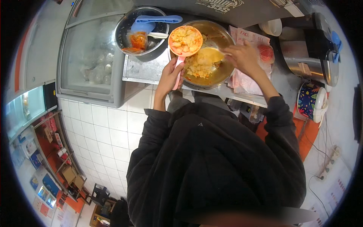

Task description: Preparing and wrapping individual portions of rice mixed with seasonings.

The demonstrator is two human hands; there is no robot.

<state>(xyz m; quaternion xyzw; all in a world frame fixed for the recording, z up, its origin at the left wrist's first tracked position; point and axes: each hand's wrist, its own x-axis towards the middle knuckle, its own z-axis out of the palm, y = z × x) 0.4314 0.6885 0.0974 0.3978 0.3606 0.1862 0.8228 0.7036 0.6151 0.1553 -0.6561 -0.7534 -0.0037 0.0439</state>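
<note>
My left hand [168,76] grips the handle of a pink plastic scoop [178,77], held above the left rim of a large metal bowl [222,34]. Orange-yellow seasoned rice [185,39] fills the scoop to the top. More of this rice [198,69] lies in the bowl. My right hand [244,58] is at the bowl's right side, its fingers closed on a yellow spoon or paddle [212,54]. The spoon's broad end rests in or just over the rice; its handle is mostly covered by my fingers.
A smaller metal bowl [116,37] at left holds a blue plastic scoop [158,19] and a bag of orange food [138,39]. Printed wrapping papers [246,82] and red rubber bands [266,53] lie at right, before a cooker [300,61]. A glass-lidded chest freezer [88,54] adjoins the counter.
</note>
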